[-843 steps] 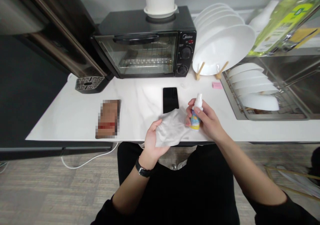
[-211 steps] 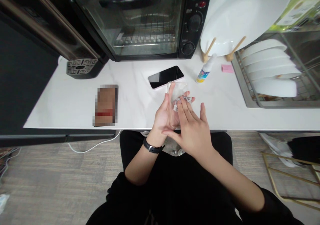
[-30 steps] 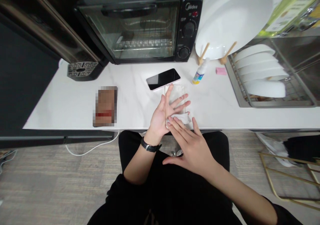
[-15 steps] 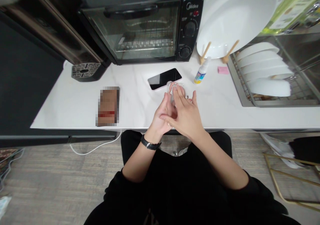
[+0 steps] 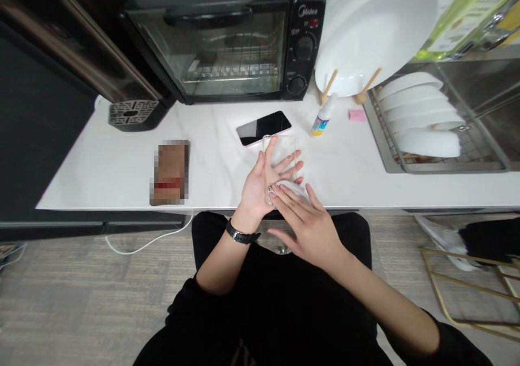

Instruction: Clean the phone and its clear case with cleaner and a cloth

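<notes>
A clear phone case (image 5: 285, 145) lies along my left hand (image 5: 255, 190), which is palm up with its fingers spread behind the see-through case. My right hand (image 5: 312, 226) presses a white wipe (image 5: 297, 185) with flat fingertips onto the lower end of the case, near the left wrist. Part of the wipe is hidden under those fingers. Just beyond the case, a black-screened phone (image 5: 264, 128) rests on the white counter (image 5: 215, 155). A small spray bottle (image 5: 320, 118) with a blue and yellow label stands to its right.
At the back stands a black toaster oven (image 5: 227, 52). White plates (image 5: 374, 36) lean on wooden pegs, and bowls (image 5: 426, 141) sit in a rack over the sink at right. A pink slip (image 5: 357, 115) and a blurred brown object (image 5: 169, 172) are also on the counter.
My right hand has slid the wipe from the far end of the case down toward my left wrist. The left fingers have spread out, and more of the case shows.
</notes>
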The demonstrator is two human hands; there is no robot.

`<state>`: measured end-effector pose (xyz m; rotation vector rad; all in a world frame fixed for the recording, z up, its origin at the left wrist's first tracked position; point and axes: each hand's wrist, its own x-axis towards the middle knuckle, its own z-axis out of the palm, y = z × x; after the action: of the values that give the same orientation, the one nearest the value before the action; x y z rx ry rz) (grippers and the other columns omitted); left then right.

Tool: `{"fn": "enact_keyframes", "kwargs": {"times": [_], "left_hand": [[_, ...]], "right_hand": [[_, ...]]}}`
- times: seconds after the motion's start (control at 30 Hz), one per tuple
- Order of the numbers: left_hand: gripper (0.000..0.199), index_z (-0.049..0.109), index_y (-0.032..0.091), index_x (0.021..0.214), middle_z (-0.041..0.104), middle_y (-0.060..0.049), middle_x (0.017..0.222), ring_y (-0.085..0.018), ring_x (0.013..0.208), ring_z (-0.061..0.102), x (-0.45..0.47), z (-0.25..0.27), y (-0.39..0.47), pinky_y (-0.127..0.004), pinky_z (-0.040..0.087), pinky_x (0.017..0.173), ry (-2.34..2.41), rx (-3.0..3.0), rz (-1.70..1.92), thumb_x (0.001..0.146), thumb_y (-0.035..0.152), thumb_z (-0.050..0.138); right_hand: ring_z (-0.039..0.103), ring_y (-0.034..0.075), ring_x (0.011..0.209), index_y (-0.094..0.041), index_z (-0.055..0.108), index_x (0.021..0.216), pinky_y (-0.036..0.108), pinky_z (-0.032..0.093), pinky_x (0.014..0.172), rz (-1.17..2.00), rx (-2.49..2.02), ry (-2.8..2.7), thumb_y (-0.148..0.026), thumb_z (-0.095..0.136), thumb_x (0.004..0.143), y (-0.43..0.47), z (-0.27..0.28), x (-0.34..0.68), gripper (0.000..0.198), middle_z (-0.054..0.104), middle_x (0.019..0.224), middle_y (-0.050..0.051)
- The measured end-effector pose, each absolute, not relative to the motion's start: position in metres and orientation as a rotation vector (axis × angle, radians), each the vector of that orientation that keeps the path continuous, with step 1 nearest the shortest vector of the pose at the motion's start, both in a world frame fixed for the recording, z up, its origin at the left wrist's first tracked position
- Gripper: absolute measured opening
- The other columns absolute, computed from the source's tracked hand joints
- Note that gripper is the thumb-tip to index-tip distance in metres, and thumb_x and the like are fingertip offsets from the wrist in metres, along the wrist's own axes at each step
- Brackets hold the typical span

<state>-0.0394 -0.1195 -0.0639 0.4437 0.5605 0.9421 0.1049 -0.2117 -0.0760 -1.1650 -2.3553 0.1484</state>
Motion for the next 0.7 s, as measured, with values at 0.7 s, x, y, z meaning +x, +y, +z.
{"fn": "enact_keyframes", "kwargs": {"times": [0.7], "left_hand": [[0.033, 0.074, 0.028, 0.129, 0.077, -0.007, 0.136, -0.026, 0.132, 0.070, -0.071, -0.060, -0.154, -0.040, 0.053, 0.116, 1.180, 1.435, 1.089, 0.105, 0.046, 0.060]], "right_hand": [[0.085, 0.028, 0.101, -0.030, 0.085, 0.116, 0.047, 0.071, 0.095, 0.450, -1.253, -1.309, -0.038, 0.073, 0.100, -0.192, -0.090, 0.107, 0.021, 0.087, 0.109, 0.002]]}}
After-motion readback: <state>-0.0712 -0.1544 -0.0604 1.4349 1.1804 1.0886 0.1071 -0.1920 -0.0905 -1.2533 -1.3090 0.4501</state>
